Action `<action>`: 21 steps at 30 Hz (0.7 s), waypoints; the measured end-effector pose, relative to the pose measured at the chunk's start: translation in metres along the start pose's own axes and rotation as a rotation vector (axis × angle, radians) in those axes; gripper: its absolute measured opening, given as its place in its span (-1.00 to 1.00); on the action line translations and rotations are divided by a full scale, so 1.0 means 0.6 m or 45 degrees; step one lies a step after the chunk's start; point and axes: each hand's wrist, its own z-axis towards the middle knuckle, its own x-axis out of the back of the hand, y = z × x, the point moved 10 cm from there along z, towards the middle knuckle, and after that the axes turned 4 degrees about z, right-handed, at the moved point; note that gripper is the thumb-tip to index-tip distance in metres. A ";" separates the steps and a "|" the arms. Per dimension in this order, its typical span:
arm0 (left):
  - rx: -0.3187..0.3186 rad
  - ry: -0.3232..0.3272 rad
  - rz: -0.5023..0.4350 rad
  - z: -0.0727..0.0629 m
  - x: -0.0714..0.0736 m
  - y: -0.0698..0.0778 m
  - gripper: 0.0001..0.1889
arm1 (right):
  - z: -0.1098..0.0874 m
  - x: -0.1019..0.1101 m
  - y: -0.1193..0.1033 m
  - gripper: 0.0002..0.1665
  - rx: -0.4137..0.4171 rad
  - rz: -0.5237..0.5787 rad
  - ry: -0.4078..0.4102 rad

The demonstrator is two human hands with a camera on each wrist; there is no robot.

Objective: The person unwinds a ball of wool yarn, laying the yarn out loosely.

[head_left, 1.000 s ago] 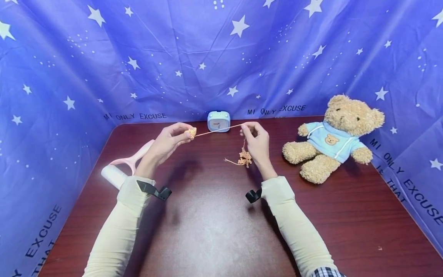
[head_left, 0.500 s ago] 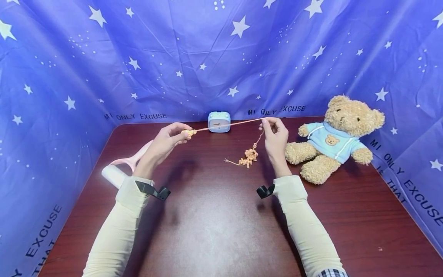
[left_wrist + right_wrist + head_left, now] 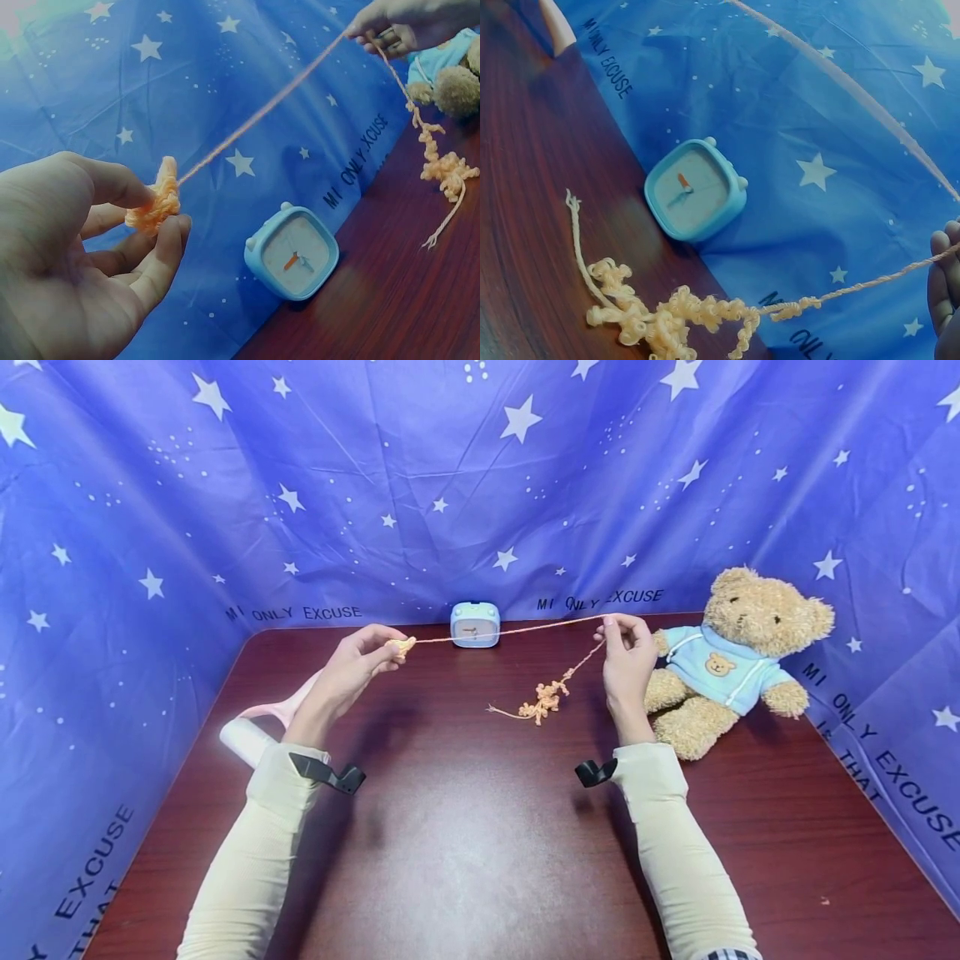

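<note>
In the head view my left hand [image 3: 352,672] pinches a small orange crocheted piece [image 3: 156,204] between thumb and fingers. From that piece an orange yarn strand [image 3: 510,631] runs taut and slightly upward to my right hand [image 3: 628,660], which pinches it between thumb and index finger near the bear. Below the right hand the yarn slopes down to a curly, kinked clump [image 3: 546,700] with a loose frayed tail, low over the table. The right wrist view shows the clump [image 3: 682,319] closely, but only the edge of the right hand's fingers [image 3: 941,285].
A light blue alarm clock [image 3: 475,631] stands at the table's back edge, behind the strand. To the right sits a teddy bear [image 3: 750,635] in a blue hoodie. A pink-handled white roller [image 3: 246,742] lies left of my left forearm on the dark red table [image 3: 450,827].
My right hand has moved right, lengthening the taut strand and drawing part of the clump out to the right. The left hand has shifted slightly left with the crocheted piece.
</note>
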 end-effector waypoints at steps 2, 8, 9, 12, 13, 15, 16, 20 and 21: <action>-0.005 0.007 0.028 0.000 0.004 0.000 -0.83 | 0.006 0.011 0.004 -0.95 0.014 0.028 0.028; -0.016 0.035 0.127 -0.002 0.012 0.004 -0.70 | 0.020 0.035 0.019 -0.92 0.049 0.063 0.096; -0.018 0.040 0.143 -0.001 0.013 0.005 -0.68 | 0.020 0.037 0.021 -0.90 0.048 0.064 0.106; -0.015 0.067 0.156 -0.002 0.017 0.007 -0.68 | 0.021 0.042 0.022 -0.87 0.056 0.062 0.125; -0.013 0.075 0.140 -0.002 0.018 0.007 -0.69 | 0.021 0.043 0.021 -0.88 0.058 0.064 0.131; -0.007 0.092 0.084 -0.003 0.021 0.007 -0.73 | 0.020 0.045 0.020 -0.88 0.060 0.070 0.139; -0.005 0.102 0.044 -0.004 0.022 0.007 -0.75 | 0.020 0.046 0.020 -0.89 0.061 0.068 0.141; -0.010 0.143 -0.118 -0.004 0.029 0.005 -0.82 | 0.019 0.049 0.020 -0.88 0.052 0.090 0.154; -0.016 0.152 -0.151 -0.004 0.030 0.005 -0.83 | 0.020 0.050 0.020 -0.88 0.051 0.100 0.158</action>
